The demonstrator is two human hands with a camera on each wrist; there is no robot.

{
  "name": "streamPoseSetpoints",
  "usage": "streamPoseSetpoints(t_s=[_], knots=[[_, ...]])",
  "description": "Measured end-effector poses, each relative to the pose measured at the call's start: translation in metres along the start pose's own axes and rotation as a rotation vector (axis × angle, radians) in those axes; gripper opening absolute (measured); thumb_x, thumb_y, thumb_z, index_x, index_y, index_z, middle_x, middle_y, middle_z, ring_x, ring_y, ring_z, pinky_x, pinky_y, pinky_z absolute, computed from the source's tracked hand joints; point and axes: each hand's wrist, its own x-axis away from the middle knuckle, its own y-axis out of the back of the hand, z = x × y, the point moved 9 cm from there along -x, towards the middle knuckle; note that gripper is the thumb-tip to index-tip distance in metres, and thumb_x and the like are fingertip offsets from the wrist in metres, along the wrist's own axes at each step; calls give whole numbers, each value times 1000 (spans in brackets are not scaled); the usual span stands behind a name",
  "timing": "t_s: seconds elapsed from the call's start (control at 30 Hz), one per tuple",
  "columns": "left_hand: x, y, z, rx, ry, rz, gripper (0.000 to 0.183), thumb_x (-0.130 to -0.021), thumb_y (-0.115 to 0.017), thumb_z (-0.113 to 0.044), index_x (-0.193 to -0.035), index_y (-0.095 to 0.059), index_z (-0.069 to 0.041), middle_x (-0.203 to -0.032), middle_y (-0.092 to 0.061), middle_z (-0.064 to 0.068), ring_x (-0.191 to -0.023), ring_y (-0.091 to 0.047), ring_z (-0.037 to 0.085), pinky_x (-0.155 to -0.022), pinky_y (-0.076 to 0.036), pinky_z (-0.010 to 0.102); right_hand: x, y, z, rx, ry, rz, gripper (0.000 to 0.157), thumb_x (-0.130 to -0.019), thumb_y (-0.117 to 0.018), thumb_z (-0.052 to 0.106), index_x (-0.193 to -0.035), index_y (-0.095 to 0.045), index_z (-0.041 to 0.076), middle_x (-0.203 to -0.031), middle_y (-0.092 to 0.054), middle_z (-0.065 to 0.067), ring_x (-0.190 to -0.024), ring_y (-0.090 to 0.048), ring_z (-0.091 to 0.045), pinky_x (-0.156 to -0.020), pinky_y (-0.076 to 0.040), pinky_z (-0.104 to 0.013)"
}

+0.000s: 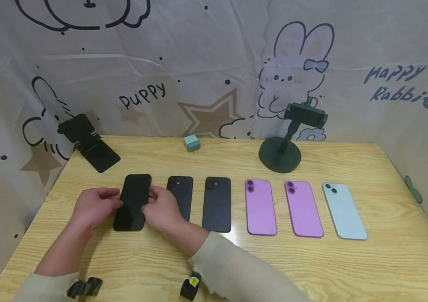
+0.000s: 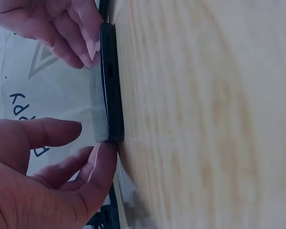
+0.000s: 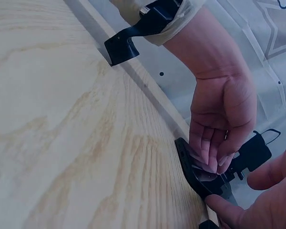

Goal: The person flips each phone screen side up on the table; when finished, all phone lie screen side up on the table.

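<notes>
Edge-on view of a dark phone [image 2: 113,88] on the wood-grained counter [image 2: 195,114], its port facing the camera. Left hand [image 2: 50,179]: a fingertip touches the phone's lower end, thumb apart. Right hand [image 2: 57,31]: fingertips at the upper end. Behind, printed cloth [image 2: 5,88] with lettering.

Black glass-fronted phone [image 1: 132,209]; two dark navy rectangular phones [image 1: 217,209]; two lilac phones [image 1: 260,212]; pale-blue phone [image 1: 346,214]; tan wood-grain table [image 1: 349,268]; whitish backdrop [image 1: 206,54] shows brown stars [image 1: 214,117], black-outlined cartoons [image 1: 289,86].
</notes>
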Motion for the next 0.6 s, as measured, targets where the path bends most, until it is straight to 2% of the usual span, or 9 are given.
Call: streamPoseSetpoints(t_s=[0.17,0.4,0.5,0.6], knots=[[1,1,0,13,-8,5,47,-97,-61,-6,-137,-49,15,-133,-53,33,-107,-62,30,-77,-56,30,2,-1,2,8,18,18,61,-90,-63,-3,-148,-46,2,-141,-55,-9,-125,-54,-22,-99,-46,-33],[-1,0,0,14,-23,0,47,-96,-63,-6,-135,-49,17,-132,-53,34,-106,-63,29,-76,-56,30,4,1,2,-7,24,28,60,-90,-62,-5,-148,-46,2,-142,-54,-10,-126,-53,-23,-99,-46,-34],[2,0,-3,-33,-32,-12,50,-95,-64,-8,-136,-48,17,-132,-53,34,-110,-60,35,-74,-56,29,7,4,2,26,34,27,59,-90,-66,-2,-147,-49,4,-140,-56,-7,-123,-55,-20,-96,-47,-32],[7,-1,-11,-132,-47,-55,53,-95,-65,-12,-138,-48,15,-132,-53,34,-113,-56,42,-81,-55,39,12,10,4,55,54,39,58,-89,-69,2,-145,-52,7,-133,-60,-3,-118,-58,-17,-93,-49,-31]])
